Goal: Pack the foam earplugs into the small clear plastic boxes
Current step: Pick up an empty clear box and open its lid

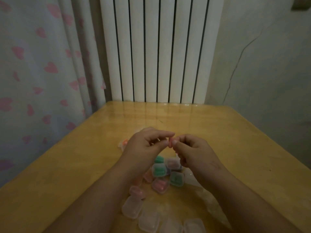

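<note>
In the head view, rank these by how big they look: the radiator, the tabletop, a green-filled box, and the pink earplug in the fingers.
1. tabletop and radiator: both huge in the picture; the table is nearer, so no ranking between them.
2. green-filled box.
3. pink earplug, pinched between both hands.

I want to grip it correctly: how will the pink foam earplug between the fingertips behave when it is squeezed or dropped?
The pink earplug, pinched between left hand and right hand, probably squashes easily and weighs little. Its rounded shape may roll on the glossy table.
</note>
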Demonstrator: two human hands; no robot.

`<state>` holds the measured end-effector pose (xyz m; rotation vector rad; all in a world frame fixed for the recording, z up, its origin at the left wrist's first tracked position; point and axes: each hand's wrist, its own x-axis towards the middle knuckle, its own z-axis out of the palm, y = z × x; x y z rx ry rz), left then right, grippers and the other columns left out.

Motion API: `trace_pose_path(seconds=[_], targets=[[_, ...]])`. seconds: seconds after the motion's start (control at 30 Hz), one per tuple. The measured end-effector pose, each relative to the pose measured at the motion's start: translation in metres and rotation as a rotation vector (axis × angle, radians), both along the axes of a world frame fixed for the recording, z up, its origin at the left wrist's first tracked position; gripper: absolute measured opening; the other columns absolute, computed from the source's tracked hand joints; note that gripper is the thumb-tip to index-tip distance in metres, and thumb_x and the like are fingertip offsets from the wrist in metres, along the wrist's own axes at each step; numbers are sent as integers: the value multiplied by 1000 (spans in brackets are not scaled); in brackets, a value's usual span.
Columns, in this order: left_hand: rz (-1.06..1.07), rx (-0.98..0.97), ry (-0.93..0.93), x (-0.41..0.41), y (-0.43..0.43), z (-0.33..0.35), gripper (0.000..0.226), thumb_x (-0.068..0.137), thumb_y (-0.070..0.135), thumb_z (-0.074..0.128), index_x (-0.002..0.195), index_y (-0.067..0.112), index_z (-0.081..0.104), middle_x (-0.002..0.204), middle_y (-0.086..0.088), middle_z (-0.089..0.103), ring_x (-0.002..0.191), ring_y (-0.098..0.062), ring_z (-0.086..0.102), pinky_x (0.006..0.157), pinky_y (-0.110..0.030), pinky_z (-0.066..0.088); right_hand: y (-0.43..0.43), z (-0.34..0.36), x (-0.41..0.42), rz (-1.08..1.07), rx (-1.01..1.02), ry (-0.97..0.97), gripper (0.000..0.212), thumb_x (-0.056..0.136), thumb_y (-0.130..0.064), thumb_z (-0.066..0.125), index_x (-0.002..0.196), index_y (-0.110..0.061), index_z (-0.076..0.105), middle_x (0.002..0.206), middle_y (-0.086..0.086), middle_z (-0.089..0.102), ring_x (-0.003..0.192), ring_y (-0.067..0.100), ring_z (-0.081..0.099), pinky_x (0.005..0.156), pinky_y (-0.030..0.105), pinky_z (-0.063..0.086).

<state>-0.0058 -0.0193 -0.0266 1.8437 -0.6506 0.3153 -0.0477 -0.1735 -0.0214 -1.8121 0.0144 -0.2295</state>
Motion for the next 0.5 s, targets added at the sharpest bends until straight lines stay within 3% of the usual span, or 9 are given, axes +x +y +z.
trace_pose_path(seconds=[0.1,0.23,0.33,0.4,0.5], targets=[[40,52,4,0,0,-1,31,84,16,74,84,47,71,85,21,65,80,-5,61,74,-27,53,1,-1,-1,28,13,3,15,91,-26,62,81,-15,67,65,-4,54,54,10,46,49,23,40],[70,1,78,-3,-1,1,16,83,19,75,81,34,70,81,18,67,77,-1,61,71,-23,52,1,0,-2,-3,86,-9,14,86,-27,69,94,-16,65,72,1,63,56,10,55,51,23,46],[43,-86,164,-2,-1,2,13,84,14,73,86,26,69,82,8,72,80,-8,66,71,-25,53,-2,0,-2,-91,84,-53,15,84,-22,73,95,-18,63,81,2,72,63,2,64,53,19,49],[-8,-145,239,-3,-1,3,14,87,4,68,91,17,67,84,-2,74,83,-15,69,72,-27,57,-3,0,-1,-105,129,-78,8,85,-13,71,92,-14,66,83,4,72,73,8,68,58,18,52],[-56,-219,334,-4,-1,4,19,87,-6,63,95,11,66,86,-10,74,85,-21,72,74,-30,59,-3,0,-1,-117,197,-50,6,84,-2,68,89,-4,65,81,6,72,70,9,70,62,20,56]])
